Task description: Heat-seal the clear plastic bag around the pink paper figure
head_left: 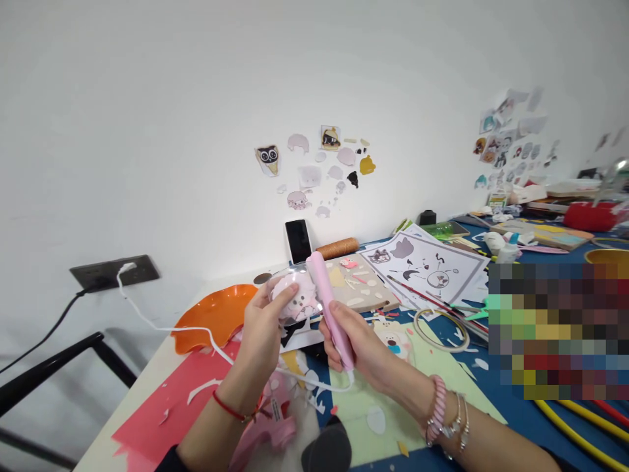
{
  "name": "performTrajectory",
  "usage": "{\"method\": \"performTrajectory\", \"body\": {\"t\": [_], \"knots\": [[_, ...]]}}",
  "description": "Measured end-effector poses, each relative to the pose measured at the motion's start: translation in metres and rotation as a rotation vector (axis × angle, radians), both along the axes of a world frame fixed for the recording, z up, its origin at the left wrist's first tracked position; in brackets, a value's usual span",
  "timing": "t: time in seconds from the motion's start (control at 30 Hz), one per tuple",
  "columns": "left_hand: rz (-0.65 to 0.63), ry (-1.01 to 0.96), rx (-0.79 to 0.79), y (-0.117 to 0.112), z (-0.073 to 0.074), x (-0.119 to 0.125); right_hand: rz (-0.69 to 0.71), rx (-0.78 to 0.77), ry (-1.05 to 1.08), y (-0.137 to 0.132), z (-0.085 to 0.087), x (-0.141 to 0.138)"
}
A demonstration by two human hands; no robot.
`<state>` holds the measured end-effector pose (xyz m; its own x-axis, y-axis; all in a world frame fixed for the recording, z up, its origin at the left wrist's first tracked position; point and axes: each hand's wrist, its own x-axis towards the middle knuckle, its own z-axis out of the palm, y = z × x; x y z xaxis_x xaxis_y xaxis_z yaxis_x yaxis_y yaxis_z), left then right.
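Black chair frame at far left, below a dark socket panel on the wall; from the panel's white plug a white cord runs rightward, passing behind the left forearm. An orange scalloped tray lies near the table's left edge, with a red paper sheet in front of it bearing pale scraps. The left hand, a red string at its wrist, pinches a cartoon-faced piece in clear film, the thumb lying across its front; the piece is raised above the table at the centre of the view. Behind it, a dark-screened phone leans upright against the wall, under a cluster of paper cutouts, and a brown spool lies just to the right of the phone. The right hand, with bracelets at the wrist, is closed around a pink wand, tilted, its upper part at the film's right edge; whether it clamps the film cannot be told. The white cord enters the wand's lower end. Beyond the right hand lie a beige board with small cut shapes, a pale green sheet nearer the viewer, a printed pattern sheet, and a round hoop.
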<state>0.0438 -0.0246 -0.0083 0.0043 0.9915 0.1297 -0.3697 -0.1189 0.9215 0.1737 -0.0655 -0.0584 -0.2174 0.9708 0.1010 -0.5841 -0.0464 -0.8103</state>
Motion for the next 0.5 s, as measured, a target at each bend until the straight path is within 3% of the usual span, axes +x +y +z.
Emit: {"method": "performTrajectory", "body": {"t": [0.2, 0.5], "knots": [[-0.008, -0.008, -0.001, -0.0024, -0.0013, 0.0024, -0.007, -0.001, 0.01, 0.0014, -0.0039, -0.0018], [-0.024, -0.007, -0.032, -0.0019, -0.0064, 0.0048, -0.131, -0.041, -0.047, 0.0034, -0.0052, -0.0026]]}}
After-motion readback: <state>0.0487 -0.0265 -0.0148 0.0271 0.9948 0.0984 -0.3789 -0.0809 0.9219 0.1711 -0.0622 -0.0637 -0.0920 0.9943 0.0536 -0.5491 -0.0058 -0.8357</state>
